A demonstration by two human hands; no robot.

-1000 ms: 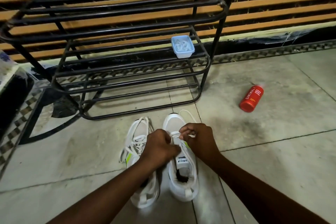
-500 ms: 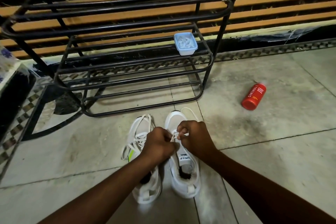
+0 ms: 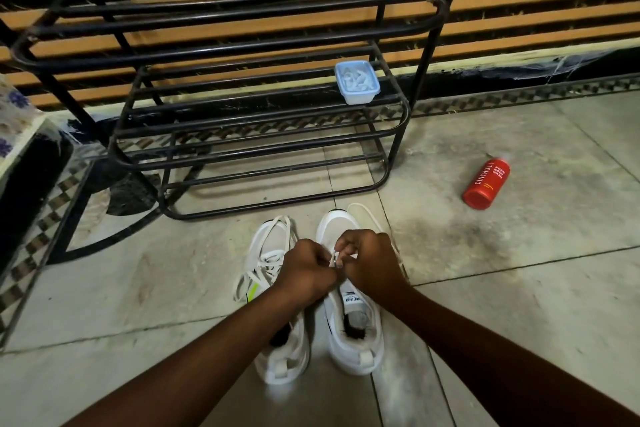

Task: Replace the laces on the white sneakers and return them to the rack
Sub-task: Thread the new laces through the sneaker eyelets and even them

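grey floor tiles (image 3: pixel 519 305) carry the right sneaker (image 3: pixel 355 340) directly beneath the hands, the left sneaker (image 3: pixel 273 246) just beside them, and the rack (image 3: pixel 242 156) beyond. the lace (image 3: pixel 333 257) looks thin, limp and light, so it is best pinched near its tip. the left hand (image 3: pixel 308 270) and right hand (image 3: pixel 375 262) are both curled, pinching the lace between them.

A red Cinthol foam body wash bottle (image 3: pixel 486 185) lies on its side on the grey tiled floor (image 3: pixel 519 305). A pale blue plastic box (image 3: pixel 356 82) sits up-left of the bottle. An orange slatted wall (image 3: pixel 536 0) stands behind it.
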